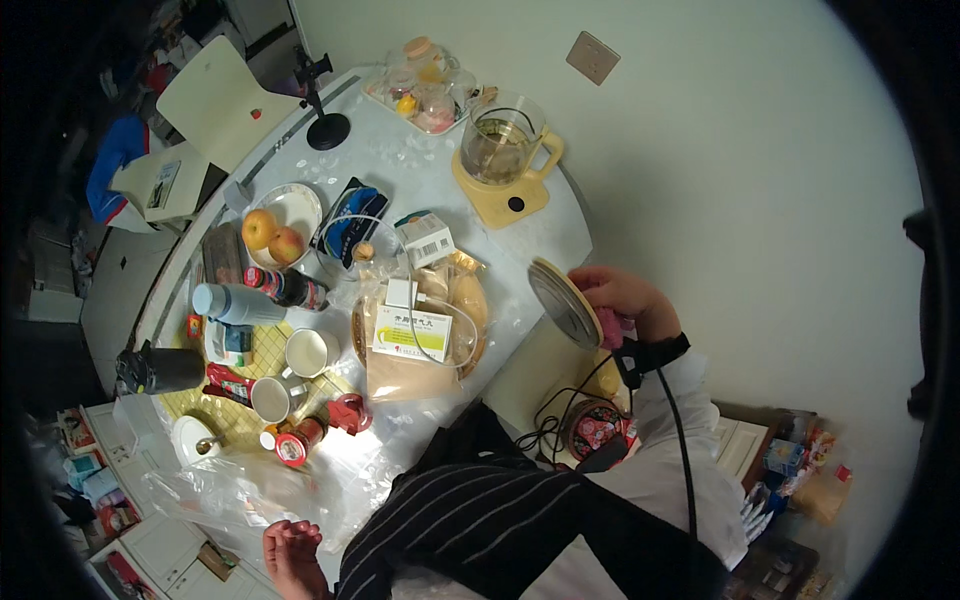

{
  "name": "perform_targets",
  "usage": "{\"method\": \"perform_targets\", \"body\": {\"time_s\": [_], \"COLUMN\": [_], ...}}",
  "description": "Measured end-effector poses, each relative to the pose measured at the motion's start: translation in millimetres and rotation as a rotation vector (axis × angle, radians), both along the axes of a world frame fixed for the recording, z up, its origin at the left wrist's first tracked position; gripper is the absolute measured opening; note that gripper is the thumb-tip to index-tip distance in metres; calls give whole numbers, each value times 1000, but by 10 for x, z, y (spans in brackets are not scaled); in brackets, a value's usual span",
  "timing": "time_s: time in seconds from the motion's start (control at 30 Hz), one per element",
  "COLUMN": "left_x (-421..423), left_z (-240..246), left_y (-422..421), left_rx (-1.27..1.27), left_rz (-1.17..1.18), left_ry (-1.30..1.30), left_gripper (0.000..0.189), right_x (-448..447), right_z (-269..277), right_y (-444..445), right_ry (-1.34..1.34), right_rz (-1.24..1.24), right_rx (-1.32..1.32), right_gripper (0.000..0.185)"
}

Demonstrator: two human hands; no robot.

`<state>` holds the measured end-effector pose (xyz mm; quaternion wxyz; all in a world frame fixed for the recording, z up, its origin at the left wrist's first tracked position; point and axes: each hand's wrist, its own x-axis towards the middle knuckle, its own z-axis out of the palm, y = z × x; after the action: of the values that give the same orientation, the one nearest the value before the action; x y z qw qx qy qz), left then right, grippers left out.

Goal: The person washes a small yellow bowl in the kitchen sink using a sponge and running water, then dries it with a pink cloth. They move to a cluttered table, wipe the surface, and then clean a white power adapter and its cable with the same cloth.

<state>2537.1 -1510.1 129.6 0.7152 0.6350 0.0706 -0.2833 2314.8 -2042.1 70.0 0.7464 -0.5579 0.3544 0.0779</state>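
My right hand (628,296) grips a round lid (559,304) with a cream-yellow rim, tilted on edge near the table's right side. Against the lid and under that hand is a pink cloth-like piece (613,327); its exact kind is unclear. Beyond the lid, a glass kettle (501,146) with clear liquid stands uncovered on its yellow base (504,206). Down at the lower left, my left hand (292,555) hovers by the table's near edge with loosely curled fingers and nothing visible in it. A clear plastic bag (232,487) lies just beyond it.
A basket (360,337) holds packages, a medicine box (412,332) and a white cable. Left of it stand two mugs (311,352), a blue bottle (240,303), a sauce bottle (289,289) and a red-lidded jar (300,441). Fruit sits on a plate (304,206). A black cable hangs from my right wrist.
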Motion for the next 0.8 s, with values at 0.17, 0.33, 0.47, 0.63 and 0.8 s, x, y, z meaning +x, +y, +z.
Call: {"method": "perform_targets", "body": {"time_s": [0.17, 0.33, 0.47, 0.63, 0.8], "left_x": [30, -19, -215, -447, -573], "left_z": [-72, -82, -60, 9, 193], "left_y": [-243, -453, -504, -550, -638], "left_rx": [11, 36, 54, 141, 191], "left_rz": [-9, 40, 100, 235, 282], "left_ry": [11, 8, 19, 82, 140], "left_gripper": [24, 22, 18, 18, 24], "right_x": [-344, 369, 1249, 2012, 2267], "right_z": [-370, -2, 301, 275, 131], "right_y": [-522, -1316, -1700, -1927, -2026], "right_ry": [283, 89, 232, 246, 294], "right_rz": [-63, -292, -90, 180, 391], "right_rx": [-337, -740, -1267, -1566, -1511], "right_gripper": [28, 32, 41, 50, 50]}}
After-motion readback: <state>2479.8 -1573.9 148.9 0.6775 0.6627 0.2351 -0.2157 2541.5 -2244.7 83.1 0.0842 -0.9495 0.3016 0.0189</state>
